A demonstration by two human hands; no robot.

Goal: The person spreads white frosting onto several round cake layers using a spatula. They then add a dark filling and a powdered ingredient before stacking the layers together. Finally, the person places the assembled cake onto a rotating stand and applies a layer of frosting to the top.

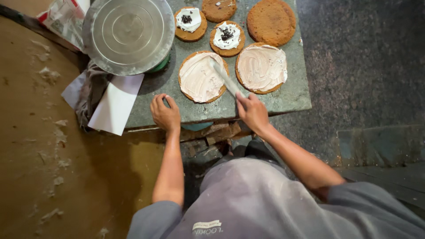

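Note:
My right hand (252, 111) grips the handle of a long spatula (222, 76), whose cream-smeared blade lies across a round cake layer (198, 79) covered with pale cream. Beside it on the right sits a second cream-covered layer (262, 67). My left hand (165, 114) rests at the front edge of the grey stone slab (292, 95), fingers curled on the slab and holding nothing. Behind these are two smaller rounds topped with white cream and dark bits (189, 23) (227, 38), and two bare brown rounds (271, 21) (218, 9).
A round metal turntable (128, 33) stands at the slab's left back. White paper (116, 104) and a grey cloth (88, 95) hang off the left edge, with a crumpled printed sheet (64, 17) behind. Brown floor lies left, dark speckled floor right.

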